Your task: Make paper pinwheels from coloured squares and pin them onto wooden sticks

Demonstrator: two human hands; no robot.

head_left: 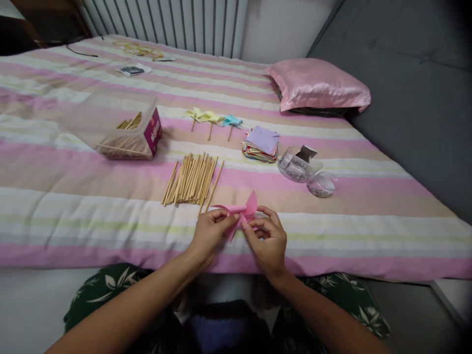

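A pink paper pinwheel [239, 210], its points folded in toward the middle, is held between both hands just above the bed's near edge. My left hand [212, 231] pinches its left side, with the thumb on the centre. From the right, my right hand [268, 236] grips it, thumb also close to the centre and fingers curled behind. Whether a pin is between the fingertips cannot be made out. Just beyond my left hand lies a bundle of thin wooden sticks [193, 178], with one loose stick [212, 186] at its right.
Beyond the sticks lie two yellow pinwheels [211, 117] and a blue pinwheel [232, 120]. A stack of coloured paper squares [261, 140] sits near clear pin containers [295, 164] and a round tub [322, 184]. A plastic box [114, 105] of sticks stands left; a pink pillow [320, 84] lies behind.
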